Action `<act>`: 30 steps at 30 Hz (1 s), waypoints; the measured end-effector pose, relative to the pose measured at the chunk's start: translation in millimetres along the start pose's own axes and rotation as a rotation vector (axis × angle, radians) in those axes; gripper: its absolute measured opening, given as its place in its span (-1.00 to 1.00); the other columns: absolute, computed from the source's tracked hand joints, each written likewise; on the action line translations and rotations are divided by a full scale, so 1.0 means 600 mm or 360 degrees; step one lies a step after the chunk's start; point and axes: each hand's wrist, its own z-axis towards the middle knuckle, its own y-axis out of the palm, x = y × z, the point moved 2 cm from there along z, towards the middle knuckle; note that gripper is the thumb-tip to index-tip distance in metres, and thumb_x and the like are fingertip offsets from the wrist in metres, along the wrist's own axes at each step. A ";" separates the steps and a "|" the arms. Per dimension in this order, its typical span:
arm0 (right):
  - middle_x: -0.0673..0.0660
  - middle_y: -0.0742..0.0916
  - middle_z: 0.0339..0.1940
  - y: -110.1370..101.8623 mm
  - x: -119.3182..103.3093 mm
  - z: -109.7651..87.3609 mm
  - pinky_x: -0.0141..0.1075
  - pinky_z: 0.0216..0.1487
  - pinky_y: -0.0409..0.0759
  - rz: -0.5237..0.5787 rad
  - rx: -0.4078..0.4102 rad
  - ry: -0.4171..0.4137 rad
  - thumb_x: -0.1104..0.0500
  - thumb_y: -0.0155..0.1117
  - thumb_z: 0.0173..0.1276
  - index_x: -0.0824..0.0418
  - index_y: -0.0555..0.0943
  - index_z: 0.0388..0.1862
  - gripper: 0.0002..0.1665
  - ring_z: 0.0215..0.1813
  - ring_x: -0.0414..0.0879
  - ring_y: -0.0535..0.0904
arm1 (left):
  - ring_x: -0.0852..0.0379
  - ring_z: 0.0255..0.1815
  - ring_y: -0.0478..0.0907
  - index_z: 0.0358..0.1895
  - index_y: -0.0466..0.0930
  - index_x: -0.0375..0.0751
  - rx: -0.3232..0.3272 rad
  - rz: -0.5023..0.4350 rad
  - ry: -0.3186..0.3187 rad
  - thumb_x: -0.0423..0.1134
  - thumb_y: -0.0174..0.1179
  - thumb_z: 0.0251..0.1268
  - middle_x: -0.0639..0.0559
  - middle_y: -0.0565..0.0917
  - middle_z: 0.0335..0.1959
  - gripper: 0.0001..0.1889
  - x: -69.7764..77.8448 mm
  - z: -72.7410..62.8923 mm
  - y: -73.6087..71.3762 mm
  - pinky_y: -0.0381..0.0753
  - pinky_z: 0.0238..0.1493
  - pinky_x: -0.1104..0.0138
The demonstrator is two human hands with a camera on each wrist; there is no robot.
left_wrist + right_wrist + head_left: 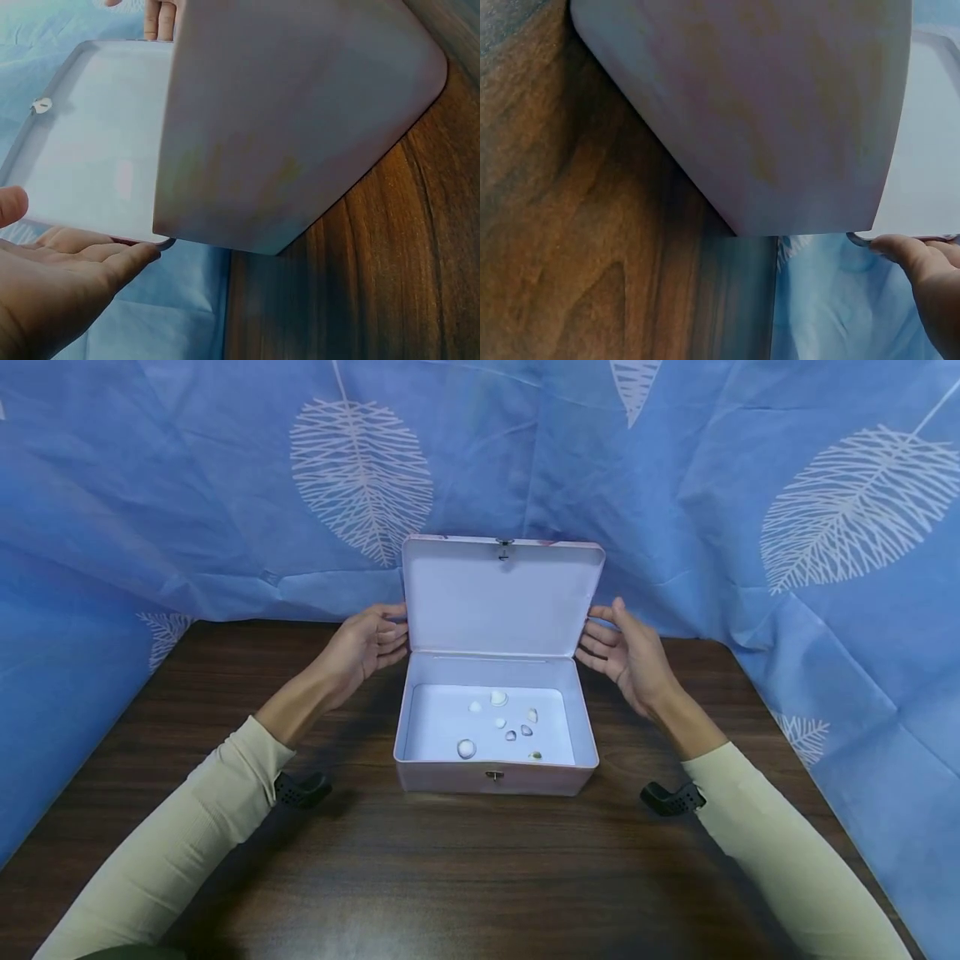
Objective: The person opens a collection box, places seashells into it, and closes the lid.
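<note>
A pale metal box (435,778) stands on the table with its hinged lid (502,602) raised. Several small seashells (467,748) lie scattered on the white box floor. At the lid's left edge, my left hand (366,647) touches the side with extended, slightly bent fingers. My right hand (628,660) is at the opposite edge, its fingertips against the lid's side and its thumb pointing up. In the left wrist view, the left fingers (112,259) reach along the lid's edge near the hinge. The right wrist view shows the right fingers (900,247) at the lid's lower corner.
The dark wooden table (420,868) extends around the box. Behind it hangs a blue cloth (525,460) with white leaf prints, close to the raised lid. A small latch (494,775) sits on the box's front, and a clasp (504,550) on the lid's top edge.
</note>
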 end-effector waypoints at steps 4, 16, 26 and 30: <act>0.54 0.13 0.87 -0.002 0.005 -0.001 0.19 0.84 0.03 0.0057 -0.0006 -0.0030 -0.43 -0.07 0.80 0.42 0.08 0.77 0.08 0.90 0.37 0.01 | -0.21 0.94 -0.08 0.83 -0.09 -0.40 -0.0010 0.0029 0.0014 -0.26 -0.19 0.66 -0.26 -0.05 0.92 -0.24 -0.001 0.000 0.000 0.01 0.93 -0.11; 0.49 0.11 0.88 -0.007 0.013 -0.006 0.11 0.89 0.00 -0.0081 -0.0047 -0.0066 -0.49 -0.32 0.81 0.32 0.10 0.72 0.01 0.91 0.32 -0.01 | -0.18 0.95 -0.08 0.45 0.18 -0.16 -0.0033 0.0048 0.0082 -0.13 -0.36 0.85 -0.14 -0.06 0.94 -0.64 -0.006 -0.009 0.002 -0.03 0.92 -0.19; 0.46 0.07 0.89 0.000 0.014 -0.015 0.13 0.92 -0.06 -0.0210 -0.0091 -0.0085 -0.48 -0.43 0.81 0.30 -0.01 0.76 0.01 0.92 0.29 -0.05 | -0.15 0.96 -0.15 0.34 0.19 -0.10 -0.0061 0.0048 0.0105 -0.05 -0.41 0.90 -0.19 -0.09 0.94 -0.69 -0.012 -0.010 0.001 -0.12 0.93 -0.21; 0.46 0.11 0.88 -0.003 0.017 -0.023 0.18 0.91 -0.10 -0.0239 -0.0107 -0.0087 -0.49 -0.46 0.81 0.20 0.14 0.66 -0.08 0.91 0.31 -0.03 | -0.17 0.96 -0.15 0.33 0.18 -0.11 -0.0081 0.0068 0.0108 -0.04 -0.44 0.90 -0.26 -0.05 0.92 -0.68 -0.014 -0.015 0.000 -0.13 0.93 -0.21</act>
